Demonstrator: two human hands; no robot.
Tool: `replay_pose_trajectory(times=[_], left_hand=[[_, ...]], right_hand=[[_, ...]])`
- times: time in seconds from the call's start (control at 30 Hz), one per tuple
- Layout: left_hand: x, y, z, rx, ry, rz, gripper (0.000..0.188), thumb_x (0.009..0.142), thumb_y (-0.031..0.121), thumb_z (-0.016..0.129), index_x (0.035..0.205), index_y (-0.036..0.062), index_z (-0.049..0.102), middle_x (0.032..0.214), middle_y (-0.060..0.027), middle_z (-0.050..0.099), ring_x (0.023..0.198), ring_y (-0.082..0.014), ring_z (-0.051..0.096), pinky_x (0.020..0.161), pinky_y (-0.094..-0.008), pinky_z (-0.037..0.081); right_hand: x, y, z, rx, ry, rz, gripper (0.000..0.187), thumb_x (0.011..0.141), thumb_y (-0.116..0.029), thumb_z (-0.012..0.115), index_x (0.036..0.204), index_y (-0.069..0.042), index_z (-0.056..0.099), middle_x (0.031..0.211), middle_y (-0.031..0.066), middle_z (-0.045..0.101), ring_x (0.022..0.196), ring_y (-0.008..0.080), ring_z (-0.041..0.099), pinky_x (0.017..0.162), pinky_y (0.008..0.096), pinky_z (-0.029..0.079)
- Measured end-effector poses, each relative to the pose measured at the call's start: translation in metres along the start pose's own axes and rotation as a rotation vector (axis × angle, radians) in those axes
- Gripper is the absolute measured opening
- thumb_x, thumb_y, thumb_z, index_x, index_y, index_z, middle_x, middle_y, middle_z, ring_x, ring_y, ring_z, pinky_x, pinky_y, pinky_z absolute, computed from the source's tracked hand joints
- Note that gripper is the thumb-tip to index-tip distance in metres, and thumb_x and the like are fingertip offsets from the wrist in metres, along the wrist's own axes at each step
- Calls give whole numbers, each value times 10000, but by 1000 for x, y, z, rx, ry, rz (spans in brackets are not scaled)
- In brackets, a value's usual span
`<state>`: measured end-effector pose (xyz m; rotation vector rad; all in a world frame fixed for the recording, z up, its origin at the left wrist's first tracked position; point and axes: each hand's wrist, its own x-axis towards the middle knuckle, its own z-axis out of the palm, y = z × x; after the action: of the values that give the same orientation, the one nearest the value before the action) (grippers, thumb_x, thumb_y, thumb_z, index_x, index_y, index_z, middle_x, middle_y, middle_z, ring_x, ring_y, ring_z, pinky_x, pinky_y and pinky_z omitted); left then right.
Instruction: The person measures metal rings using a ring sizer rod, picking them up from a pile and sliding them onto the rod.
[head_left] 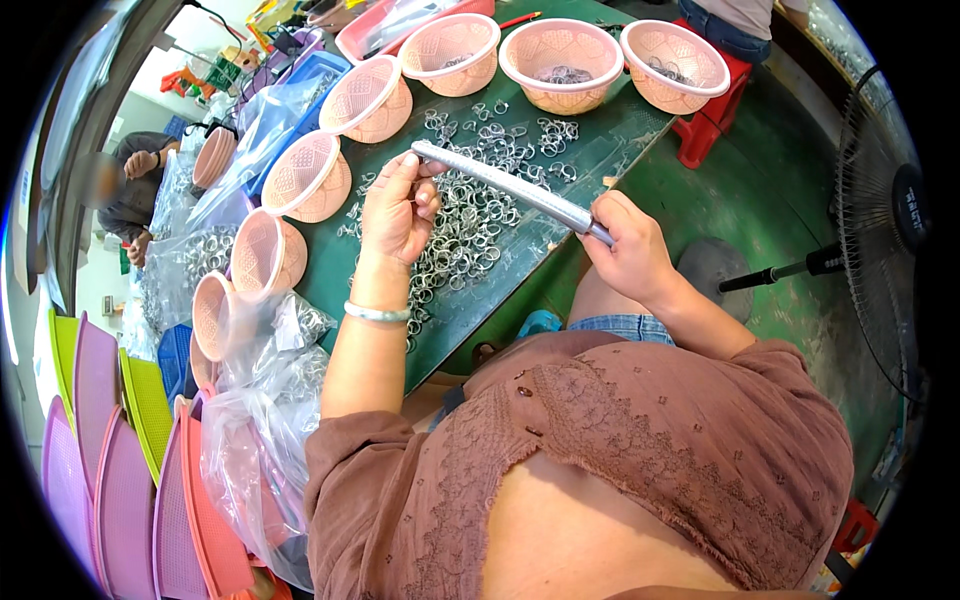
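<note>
My right hand (630, 245) is wrapped round the handle end of a silver ring mandrel (510, 188), a long tapered metal rod. The rod slants up and to the left over the table. At its thin tip, the thumb and fingers of my left hand (402, 208) are pinched together; whether a ring sits between them cannot be made out. A pale bangle circles my left wrist. Below the rod, a loose heap of silver-coloured metal rings (465, 235) spreads over the green tabletop (520, 290).
Pink plastic bowls (560, 62) curve along the table's far and left sides, some with rings inside. Clear plastic bags (265, 400) and stacked colourful baskets (125, 500) stand at left. A black fan (880, 225) and red stool (710, 115) are at right. Another person (140, 180) sits far left.
</note>
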<state>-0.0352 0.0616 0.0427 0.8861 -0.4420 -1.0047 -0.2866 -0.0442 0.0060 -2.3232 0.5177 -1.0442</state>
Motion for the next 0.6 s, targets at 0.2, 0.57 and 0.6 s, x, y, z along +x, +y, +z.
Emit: replay_pose_trajectory(times=[0.2, 0.57, 0.6], left_hand=[[0, 2, -2, 101, 94, 138, 82, 903, 105, 532, 932, 36, 567, 822, -77, 607, 516, -60, 406, 431, -181, 313], [-8, 7, -1, 184, -58, 108, 191, 852, 51, 574, 1036, 1, 562, 924, -112, 630, 509, -45, 404, 434, -173, 298], [-10, 7, 0, 171, -98, 52, 212, 847, 43, 576, 1055, 1, 564, 910, -102, 629, 510, -44, 402, 434, -173, 297]], right_hand=[[0, -3, -5, -19, -14, -15, 161, 669, -47, 653, 740, -43, 508, 746, 96, 504, 616, 290, 541, 513, 358, 444], [-2, -3, -5, 5, -13, -39, 165, 663, -39, 653, 735, -39, 505, 746, 92, 501, 616, 286, 542, 517, 357, 449], [-1, -5, -5, 2, -10, -47, 166, 662, -39, 653, 733, -39, 504, 747, 91, 500, 616, 286, 542, 517, 358, 449]])
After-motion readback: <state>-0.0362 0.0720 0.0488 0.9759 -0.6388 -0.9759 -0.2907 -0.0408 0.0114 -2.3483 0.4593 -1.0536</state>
